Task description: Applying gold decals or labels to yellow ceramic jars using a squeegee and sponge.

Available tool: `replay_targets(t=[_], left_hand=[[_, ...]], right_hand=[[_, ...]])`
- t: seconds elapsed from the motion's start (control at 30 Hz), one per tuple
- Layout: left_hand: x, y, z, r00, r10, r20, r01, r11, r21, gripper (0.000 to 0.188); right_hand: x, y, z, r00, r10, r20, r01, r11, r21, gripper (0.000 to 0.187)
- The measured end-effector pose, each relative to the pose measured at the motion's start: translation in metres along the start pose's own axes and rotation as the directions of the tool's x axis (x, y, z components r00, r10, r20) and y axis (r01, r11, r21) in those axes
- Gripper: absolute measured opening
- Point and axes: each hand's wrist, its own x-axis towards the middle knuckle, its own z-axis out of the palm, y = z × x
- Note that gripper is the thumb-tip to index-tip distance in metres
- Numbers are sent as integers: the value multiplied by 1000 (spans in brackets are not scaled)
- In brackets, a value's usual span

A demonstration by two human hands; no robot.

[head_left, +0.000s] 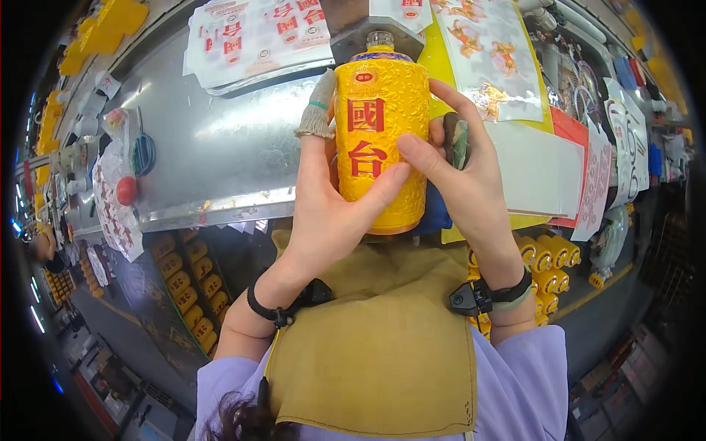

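Note:
A yellow embossed bottle [380,81] with red characters and a clear glass neck stands in front of me at the table edge. Around its left side curls my left hand [331,184], thumb pressed on the lower front and a grey knitted finger cover on one finger. My right hand [467,169] grips the opposite side, its thumb resting on the front face. Tucked in the right palm is a small dark and green piece [456,141] whose kind I cannot make out. Parts of the fingers behind the bottle are hidden.
Sheets of red-printed stickers [257,44] lie at the far left of the metal table [220,158]. Gold decal sheets [489,59] and white paper [540,165] lie to the right. Blue-handled scissors [144,151] rest at the left. More yellow bottles [180,283] stand below on both sides.

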Motion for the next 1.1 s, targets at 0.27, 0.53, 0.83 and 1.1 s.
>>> replay_targets(t=[0.27,0.53,0.83,1.1], left_hand=[[-2,-1,-2,998,-21,55,19,999,35,87],[-4,-1,2,998,-42,54,37,995,88,92],[-22,-14,-27,945,242,221,-326,765,556,139],[-28,-24,-30,925,295,240,-378,650,659,130]], right_hand=[[0,4,-2,1000,3,-4,-3,999,-51,71],[0,7,-7,1000,-12,8,12,1000,-29,70],[-1,-34,-24,883,-408,230,469,770,-432,30],[14,-30,-39,489,-724,487,826,206,-525,29]])
